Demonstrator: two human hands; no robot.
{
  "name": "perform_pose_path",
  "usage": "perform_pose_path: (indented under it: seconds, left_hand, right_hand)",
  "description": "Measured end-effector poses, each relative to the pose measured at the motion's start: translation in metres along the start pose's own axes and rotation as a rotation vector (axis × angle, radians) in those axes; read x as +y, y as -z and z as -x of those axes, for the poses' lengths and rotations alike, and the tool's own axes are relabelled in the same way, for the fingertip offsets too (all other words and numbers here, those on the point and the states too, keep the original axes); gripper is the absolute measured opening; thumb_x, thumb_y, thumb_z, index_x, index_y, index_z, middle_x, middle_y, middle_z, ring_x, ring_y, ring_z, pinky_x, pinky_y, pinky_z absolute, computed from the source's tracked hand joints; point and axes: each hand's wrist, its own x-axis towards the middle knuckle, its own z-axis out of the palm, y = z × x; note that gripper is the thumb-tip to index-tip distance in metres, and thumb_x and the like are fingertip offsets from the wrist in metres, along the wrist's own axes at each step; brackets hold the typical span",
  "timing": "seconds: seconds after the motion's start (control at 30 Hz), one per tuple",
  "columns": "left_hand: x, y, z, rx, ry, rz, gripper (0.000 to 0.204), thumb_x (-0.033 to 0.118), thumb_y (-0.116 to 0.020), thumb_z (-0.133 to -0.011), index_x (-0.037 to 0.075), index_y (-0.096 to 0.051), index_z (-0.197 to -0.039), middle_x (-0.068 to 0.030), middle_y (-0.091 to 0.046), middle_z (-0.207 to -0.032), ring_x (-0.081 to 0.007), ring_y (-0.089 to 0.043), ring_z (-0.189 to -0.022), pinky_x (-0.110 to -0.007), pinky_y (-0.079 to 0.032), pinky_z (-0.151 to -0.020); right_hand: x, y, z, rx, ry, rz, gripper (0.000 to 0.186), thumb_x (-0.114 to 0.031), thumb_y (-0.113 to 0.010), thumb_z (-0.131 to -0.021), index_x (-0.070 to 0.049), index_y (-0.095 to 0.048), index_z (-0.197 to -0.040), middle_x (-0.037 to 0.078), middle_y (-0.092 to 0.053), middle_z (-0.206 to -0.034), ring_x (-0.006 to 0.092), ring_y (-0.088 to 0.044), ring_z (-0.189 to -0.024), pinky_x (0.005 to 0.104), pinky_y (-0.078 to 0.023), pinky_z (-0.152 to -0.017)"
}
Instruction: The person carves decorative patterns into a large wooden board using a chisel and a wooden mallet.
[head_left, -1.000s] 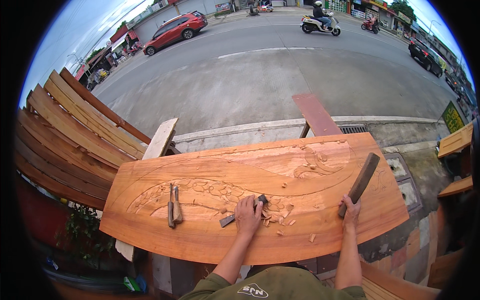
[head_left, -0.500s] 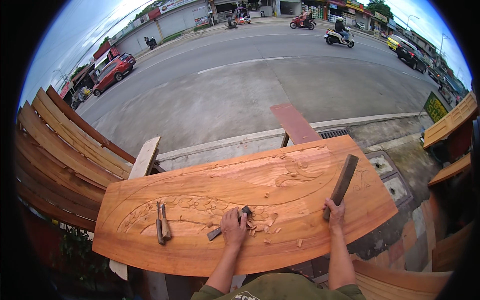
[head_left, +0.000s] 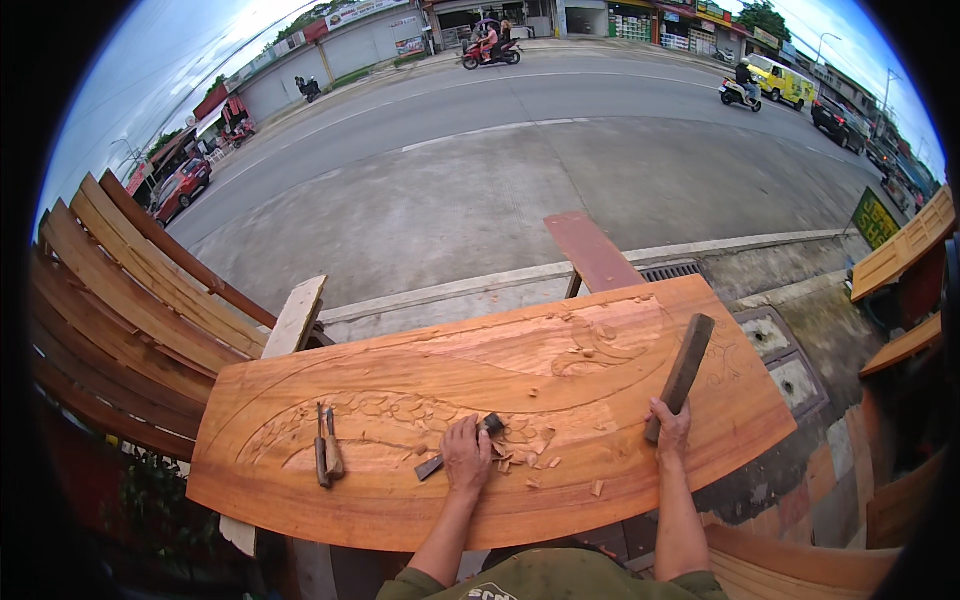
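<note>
A large reddish wooden panel [head_left: 400, 515] with carved leaves and scrolls lies in front of me. My left hand [head_left: 466, 458] is closed over a chisel [head_left: 429, 468] lying low across the carving. Its flat blade sticks out on the left of the hand and its dark end on the right; the middle is hidden under my fingers. With my right hand [head_left: 673, 428] I grip a dark wooden club-like mallet [head_left: 686, 366] near its lower end, tilted above the panel's right part. Two more carving chisels [head_left: 328, 455] lie side by side on the panel's left.
Wood shavings [head_left: 533, 483] are scattered right of my left hand. Planks [head_left: 296, 312] [head_left: 592, 250] stick out beneath the panel's far side. Long boards [head_left: 140, 285] stand at the left. A road with motorcycles [head_left: 491, 55] and cars runs beyond the pavement.
Both hands, the chisel and the mallet stay practically where they were. On the road, the red car and the red motorcycle have moved left, the white scooter right, and a yellow van has come further into view.
</note>
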Motion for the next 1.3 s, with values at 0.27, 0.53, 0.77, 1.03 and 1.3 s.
perform_pose_path:
  seconds: [0.27,0.53,0.77,1.03,1.3]
  left_hand:
    - [-0.004,0.004,-0.001,0.019,-0.021,-0.032,0.042,0.027,-0.063,-0.102,0.004,-0.066,-0.137,-0.0162,-0.069,-0.132,-0.0366,-0.06,-0.128,-0.051,-0.041,-0.113]
    - [-0.003,0.001,-0.002,-0.035,0.026,-0.015,0.045,0.032,-0.064,-0.101,0.005,-0.066,-0.136,-0.014,-0.067,-0.136,-0.0351,-0.059,-0.13,-0.052,-0.043,-0.113]
    - [0.0,0.013,-0.001,-0.044,0.025,0.05,0.049,0.025,-0.065,-0.1,0.001,-0.059,-0.143,-0.0175,-0.066,-0.135,-0.0356,-0.06,-0.13,-0.05,-0.046,-0.111]
    - [0.0,0.017,-0.006,-0.038,0.108,0.159,0.055,0.023,-0.062,-0.104,0.002,-0.051,-0.153,-0.0203,-0.064,-0.139,-0.0362,-0.058,-0.133,-0.051,-0.043,-0.115]
    - [0.006,0.021,-0.015,-0.15,0.077,0.041,0.056,0.031,-0.065,-0.104,0.001,-0.054,-0.15,-0.0179,-0.06,-0.148,-0.0358,-0.052,-0.142,-0.052,-0.038,-0.119]
  right_hand:
    - [-0.007,-0.008,0.005,-0.042,-0.026,-0.013,0.037,-0.018,-0.082,-0.09,-0.005,-0.058,-0.115,0.002,-0.062,-0.085,0.0146,-0.064,-0.066,0.0295,-0.054,-0.061]
    - [0.0,-0.001,0.004,-0.012,-0.015,0.032,0.037,-0.021,-0.078,-0.093,-0.004,-0.058,-0.119,0.003,-0.06,-0.089,0.0147,-0.063,-0.072,0.0299,-0.054,-0.069]
    - [0.011,-0.002,0.004,0.071,-0.055,0.043,0.035,-0.027,-0.076,-0.097,-0.006,-0.056,-0.117,0.006,-0.062,-0.092,0.0149,-0.064,-0.073,0.0291,-0.055,-0.066]
    - [0.02,0.012,-0.001,0.095,-0.046,0.051,0.031,-0.029,-0.074,-0.1,-0.005,-0.059,-0.111,0.005,-0.063,-0.091,0.0136,-0.064,-0.074,0.0275,-0.055,-0.065]
    - [0.013,0.007,-0.002,0.111,-0.132,0.042,0.026,-0.028,-0.073,-0.101,-0.005,-0.063,-0.108,0.003,-0.064,-0.089,0.013,-0.064,-0.074,0.0271,-0.053,-0.067]
